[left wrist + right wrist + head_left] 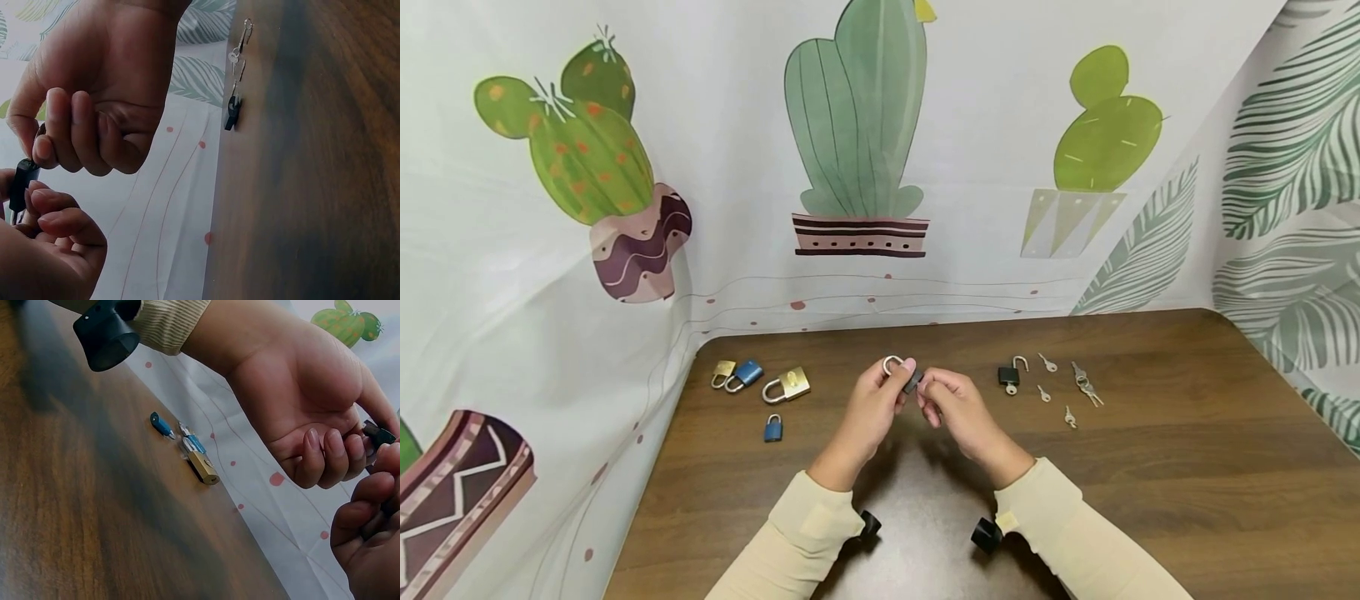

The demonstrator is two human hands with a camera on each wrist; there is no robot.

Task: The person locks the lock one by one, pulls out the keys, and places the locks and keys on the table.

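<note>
Over the middle of the table, my left hand (869,408) grips a black padlock (913,382), its silver shackle pointing up and to the left. My right hand (955,408) meets the padlock's bottom end, thumb and forefinger pinching a small key (41,130) there, mostly hidden by the fingers. In the left wrist view the padlock's dark body shows between the left fingers, just below the right fingertips. From the right wrist, the left hand (312,400) shows with its other fingers curled in.
On the left lie a small brass padlock (724,372), blue padlocks (748,372) (772,429) and a larger brass padlock (793,384). To the right are another black padlock (1008,377), its shackle open and a key in it, and several loose keys (1081,375). A printed cloth (977,283) hangs behind the table.
</note>
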